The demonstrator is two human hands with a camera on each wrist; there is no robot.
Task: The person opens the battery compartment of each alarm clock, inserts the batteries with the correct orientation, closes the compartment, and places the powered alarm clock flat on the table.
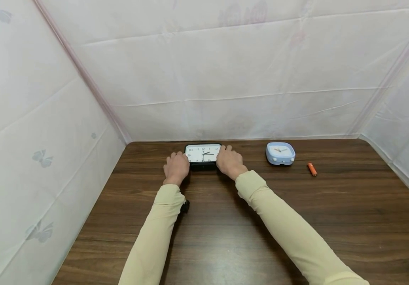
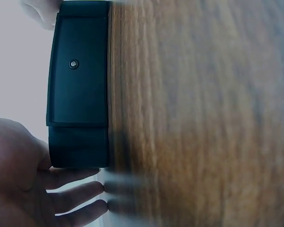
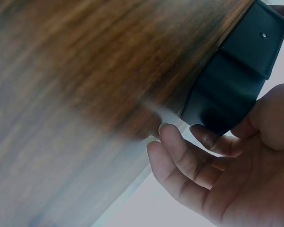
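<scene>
A black rectangular clock (image 1: pixel 203 154) with a white dial stands on the wooden table near its back edge, face tilted up. In both wrist views its black front side shows a small round screw. My left hand (image 1: pixel 177 168) grips the clock's left end; in the left wrist view its fingers (image 2: pixel 80 195) reach past that end, close to the tabletop. At the opposite end my right hand (image 1: pixel 230 162) holds the clock, with bent fingers (image 3: pixel 177 151) in the right wrist view. The dial partly hides both thumbs from the head view.
A light blue alarm clock (image 1: pixel 280 153) sits to the right of my right hand. Beyond it lies an orange battery (image 1: pixel 312 169). Pale fabric walls (image 1: pixel 204 79) rise behind and beside the brown table (image 1: pixel 218 237).
</scene>
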